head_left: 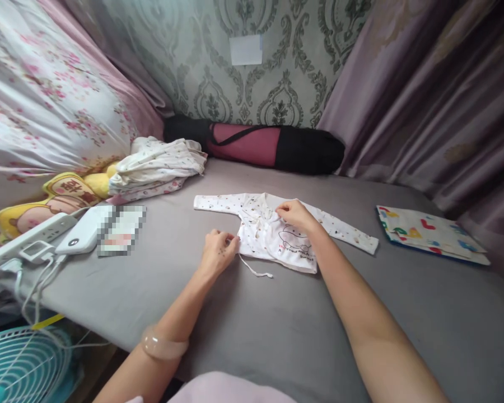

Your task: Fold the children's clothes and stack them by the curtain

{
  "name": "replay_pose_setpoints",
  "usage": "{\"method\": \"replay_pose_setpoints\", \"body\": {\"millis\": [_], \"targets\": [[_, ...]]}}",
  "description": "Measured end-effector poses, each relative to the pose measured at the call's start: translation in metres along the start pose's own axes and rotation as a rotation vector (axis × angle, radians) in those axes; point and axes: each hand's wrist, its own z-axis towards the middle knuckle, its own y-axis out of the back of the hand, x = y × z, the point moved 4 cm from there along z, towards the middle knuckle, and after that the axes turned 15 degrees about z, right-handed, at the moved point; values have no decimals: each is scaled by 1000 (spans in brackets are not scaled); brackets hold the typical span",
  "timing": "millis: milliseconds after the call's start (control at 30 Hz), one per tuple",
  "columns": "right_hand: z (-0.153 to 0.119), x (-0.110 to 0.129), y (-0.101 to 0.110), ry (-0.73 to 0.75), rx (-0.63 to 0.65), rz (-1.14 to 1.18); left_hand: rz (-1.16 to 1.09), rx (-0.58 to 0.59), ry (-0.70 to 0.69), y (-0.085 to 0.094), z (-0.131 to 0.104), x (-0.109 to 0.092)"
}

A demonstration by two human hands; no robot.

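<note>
A small white baby shirt (pixel 256 238) lies spread on the grey sheet (pixel 185 224), both long sleeves stretched out to the sides. Small prints dot it, and a cartoon outline with lettering marks the front. At the shirt's left edge, my left hand (pixel 219 254) is closed in a pinch on the fabric. A thin white tie string (pixel 256 272) trails from that side onto the sheet. My right hand (pixel 296 215) pinches the front of the shirt near the neckline, its forearm crossing over the shirt's right part.
Folded clothes (pixel 159 165) and a yellow plush cushion (pixel 67 196) sit at the left. Nearer are a white power bank (pixel 86 229), a power strip (pixel 33 246) and a teal fan (pixel 21 364). A long black-and-maroon bag (pixel 252 144) lies along the wall; a patterned folded cloth (pixel 428 232) is at right.
</note>
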Motion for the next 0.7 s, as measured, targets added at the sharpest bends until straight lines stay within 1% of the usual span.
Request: {"method": "replay_pose_setpoints", "body": {"millis": [100, 200, 267, 367, 567, 633, 700], "targets": [[34, -1, -6, -112, 0, -206, 14, 33, 7, -5, -2, 0], [60, 0, -16, -189, 36, -294, -8, 65, 25, -5, -3, -1], [71, 2, -20, -219, 62, -331, -36, 85, 40, -5, -4, -1], [79, 7, -23, -258, 107, -399, -74, 94, 58, -5, -3, -2], [80, 11, -27, -290, 198, -458, -97, 93, 64, -11, -3, -2], [81, 7, -26, -290, 198, -457, -98, 94, 66, -12, -3, 0], [83, 2, -21, -284, 152, -447, -106, 100, 65, -11, -3, 1]]}}
